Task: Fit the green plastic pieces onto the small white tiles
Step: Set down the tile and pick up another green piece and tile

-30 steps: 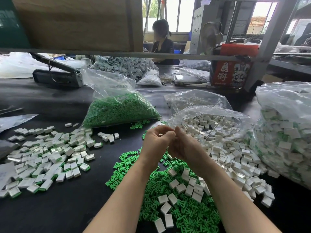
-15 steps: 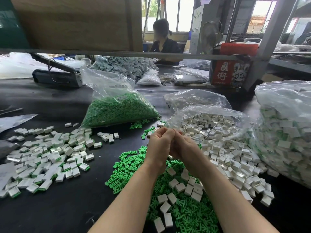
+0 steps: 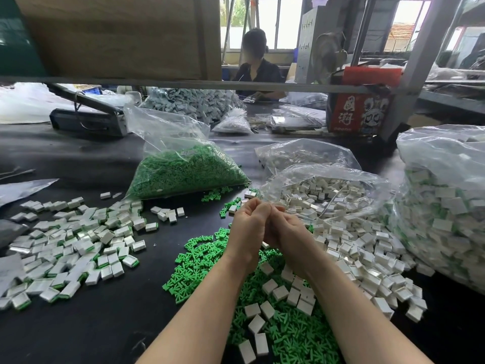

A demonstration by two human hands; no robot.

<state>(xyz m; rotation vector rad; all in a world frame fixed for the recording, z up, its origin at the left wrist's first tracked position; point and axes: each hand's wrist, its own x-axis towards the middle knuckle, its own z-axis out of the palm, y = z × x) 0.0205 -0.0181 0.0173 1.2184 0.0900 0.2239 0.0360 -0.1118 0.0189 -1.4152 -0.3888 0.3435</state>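
both hands are pressed together above the desk (image 3: 86, 324), left hand (image 3: 248, 229) and right hand (image 3: 287, 232) w/ fingers curled; what they hold is hidden, i cannot tell. green plastic pieces (image 3: 199, 269) lie in a loose heap under the wrists, small white tiles (image 3: 354, 248) spill from a bag just right. finished tiles (image 3: 73, 248) are piled at left.

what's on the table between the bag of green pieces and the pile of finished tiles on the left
In the head view, a small cluster of loose white tiles lies on the black table between the bag of green pieces and the finished tiles.
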